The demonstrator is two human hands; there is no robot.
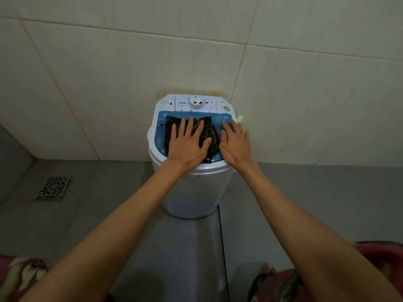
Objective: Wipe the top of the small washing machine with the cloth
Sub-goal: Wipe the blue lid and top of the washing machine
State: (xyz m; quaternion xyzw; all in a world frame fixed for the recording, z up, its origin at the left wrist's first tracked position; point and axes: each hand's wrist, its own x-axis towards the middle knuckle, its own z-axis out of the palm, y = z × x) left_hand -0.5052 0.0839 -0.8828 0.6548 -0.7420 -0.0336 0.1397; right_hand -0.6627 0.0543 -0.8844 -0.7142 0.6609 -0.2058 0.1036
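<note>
A small white washing machine (192,188) stands on the grey floor against the tiled wall. Its top has a translucent blue lid (160,134) and a white control panel with a round dial (195,103), speckled with dark spots. A dark checked cloth (212,136) lies spread on the lid. My left hand (189,144) lies flat on the cloth, fingers spread. My right hand (236,143) rests flat on the lid's right side, beside the cloth, with nothing in it.
A metal floor drain (54,188) sits in the grey floor at the left. Beige wall tiles (109,83) rise right behind the machine. A small white fitting (240,118) sticks out at the machine's right. Patterned red clothing (379,264) shows at both lower corners.
</note>
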